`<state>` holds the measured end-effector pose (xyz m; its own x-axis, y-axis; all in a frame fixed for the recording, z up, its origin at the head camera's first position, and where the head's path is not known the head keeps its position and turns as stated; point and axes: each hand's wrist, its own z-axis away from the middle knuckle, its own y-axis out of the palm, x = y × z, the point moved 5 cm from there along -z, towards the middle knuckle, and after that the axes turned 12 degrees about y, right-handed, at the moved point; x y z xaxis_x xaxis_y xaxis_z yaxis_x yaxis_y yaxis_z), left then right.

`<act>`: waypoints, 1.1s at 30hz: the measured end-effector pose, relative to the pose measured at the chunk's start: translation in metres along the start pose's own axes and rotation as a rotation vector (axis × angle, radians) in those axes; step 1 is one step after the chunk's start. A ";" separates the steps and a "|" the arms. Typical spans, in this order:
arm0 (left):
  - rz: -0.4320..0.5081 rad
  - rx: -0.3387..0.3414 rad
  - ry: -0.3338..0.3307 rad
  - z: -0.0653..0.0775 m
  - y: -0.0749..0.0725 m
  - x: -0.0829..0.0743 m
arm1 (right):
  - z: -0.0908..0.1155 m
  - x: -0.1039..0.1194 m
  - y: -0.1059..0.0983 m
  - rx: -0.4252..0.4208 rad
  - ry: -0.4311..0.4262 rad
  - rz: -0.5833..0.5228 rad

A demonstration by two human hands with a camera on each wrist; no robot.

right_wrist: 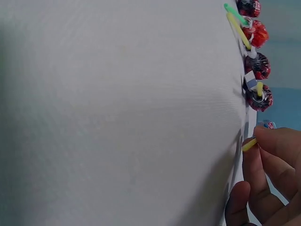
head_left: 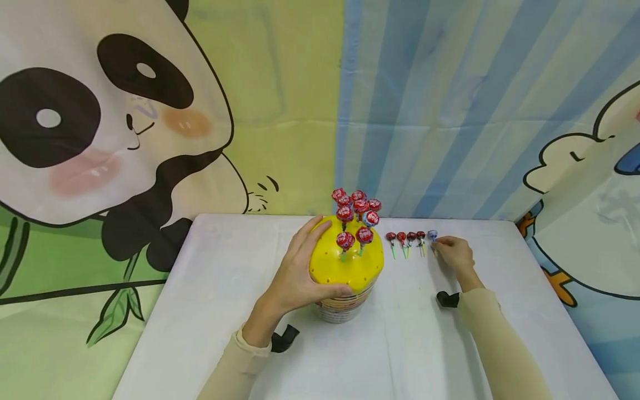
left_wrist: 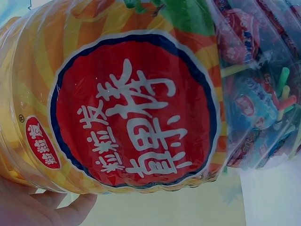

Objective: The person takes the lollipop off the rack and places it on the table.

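My left hand (head_left: 295,278) grips a plastic jar by its yellow lid (head_left: 327,264), fingers along the far left side and thumb across the front. Several red-wrapped lollipops (head_left: 345,240) and one bluish lollipop (head_left: 370,218) stand upright in holes in the lid. In the left wrist view the jar's label (left_wrist: 136,113) fills most of the frame, with wrapped lollipops (left_wrist: 256,103) visible through its clear side. At the right end of a row, my right hand (head_left: 456,256) pinches a blue-wrapped lollipop (head_left: 432,235) by its yellow stick (right_wrist: 249,144).
Several dark and red lollipops (head_left: 401,237) lie in a row on the white table (head_left: 410,344), right of the jar, sticks toward me. Black straps (head_left: 285,339) hang at both wrists. Behind the table hangs a printed cloth (head_left: 280,111) with a panda.
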<state>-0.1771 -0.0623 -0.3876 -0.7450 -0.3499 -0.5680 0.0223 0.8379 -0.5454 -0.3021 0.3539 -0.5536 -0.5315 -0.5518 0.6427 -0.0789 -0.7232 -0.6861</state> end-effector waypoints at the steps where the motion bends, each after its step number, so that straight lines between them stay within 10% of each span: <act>1: -0.004 0.000 0.001 0.000 0.000 0.000 | 0.000 0.000 0.000 0.000 -0.004 0.005; 26: -0.013 -0.002 0.002 0.000 0.000 0.000 | 0.001 0.001 0.004 0.001 -0.055 0.034; 33: -0.005 0.004 -0.009 0.000 0.000 -0.001 | 0.027 0.019 -0.011 -0.063 -0.122 -0.108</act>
<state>-0.1763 -0.0624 -0.3868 -0.7390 -0.3580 -0.5707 0.0212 0.8344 -0.5508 -0.2888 0.3404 -0.5242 -0.4106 -0.5212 0.7482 -0.1852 -0.7558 -0.6281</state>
